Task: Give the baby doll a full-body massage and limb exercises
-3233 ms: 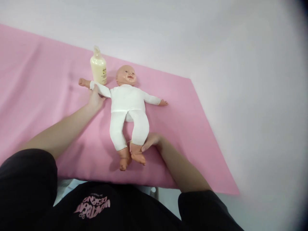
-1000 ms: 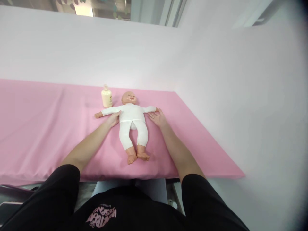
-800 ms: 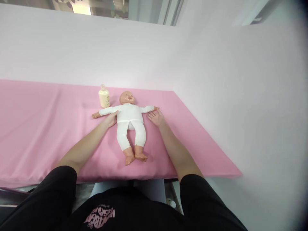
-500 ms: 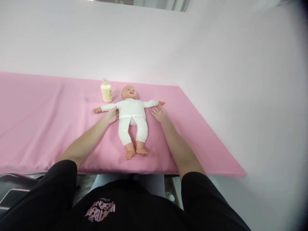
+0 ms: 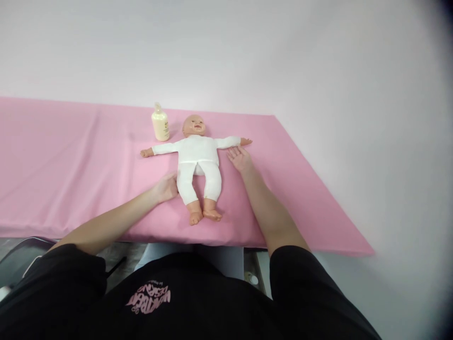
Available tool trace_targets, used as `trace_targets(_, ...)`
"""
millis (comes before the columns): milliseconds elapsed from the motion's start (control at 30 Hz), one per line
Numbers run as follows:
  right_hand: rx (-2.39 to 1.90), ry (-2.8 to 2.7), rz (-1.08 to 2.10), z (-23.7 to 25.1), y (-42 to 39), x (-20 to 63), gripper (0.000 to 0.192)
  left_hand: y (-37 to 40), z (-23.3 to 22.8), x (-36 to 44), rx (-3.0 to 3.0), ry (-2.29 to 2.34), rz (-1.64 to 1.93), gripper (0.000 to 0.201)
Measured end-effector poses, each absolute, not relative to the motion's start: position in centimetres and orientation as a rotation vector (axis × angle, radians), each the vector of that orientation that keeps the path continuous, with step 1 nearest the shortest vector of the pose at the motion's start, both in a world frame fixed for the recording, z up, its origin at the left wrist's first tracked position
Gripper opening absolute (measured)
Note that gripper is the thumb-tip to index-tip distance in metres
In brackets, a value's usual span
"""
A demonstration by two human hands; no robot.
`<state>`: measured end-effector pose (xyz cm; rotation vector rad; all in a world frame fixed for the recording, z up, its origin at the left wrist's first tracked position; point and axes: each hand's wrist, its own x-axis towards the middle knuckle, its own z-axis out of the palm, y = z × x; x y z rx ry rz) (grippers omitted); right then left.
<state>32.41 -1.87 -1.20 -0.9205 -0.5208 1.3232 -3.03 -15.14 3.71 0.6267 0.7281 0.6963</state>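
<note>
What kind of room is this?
Probably a baby-care practice room: a plastic baby doll in white clothes lies on a pink padded mat, with a cream pump bottle beside its head.

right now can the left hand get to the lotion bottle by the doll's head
Probably yes. The left hand lies open on the pink sheet beside the doll, at its leg. The bottle stands farther back, and only the doll's outstretched arm lies between them, low enough to reach over.
</note>
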Motion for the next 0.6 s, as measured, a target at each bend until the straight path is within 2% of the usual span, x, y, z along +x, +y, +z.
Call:
trace_targets(133,-0.939,-0.485,1.259,-1.1,-1.9,31.9,0.012,-18.7,3.9,-2.7,0.563,0.742,0.555,0.035)
trace_targets(300,-0.944,-0.444,1.177,-1.2,-1.7,31.3,0.012,-22.6,3.6,-2.3,0.568,0.616,0.395,0.041)
trace_targets(400,-0.939,-0.444,1.159,-1.3,-1.5,31.2,0.013,-24.3,3.5,-2.1,0.612,0.55,0.359,0.037)
trace_targets(467,-0.923,-0.453,1.155,-1.4,-1.5,31.1,0.02,-24.8,3.4,-2.0,0.647,0.554,0.346,0.035)
trace_targets(600,-0.887,-0.533,1.11,-1.4,-1.8,30.9,0.052,-24.8,3.6,-2.9,0.662,0.612,0.358,0.029)
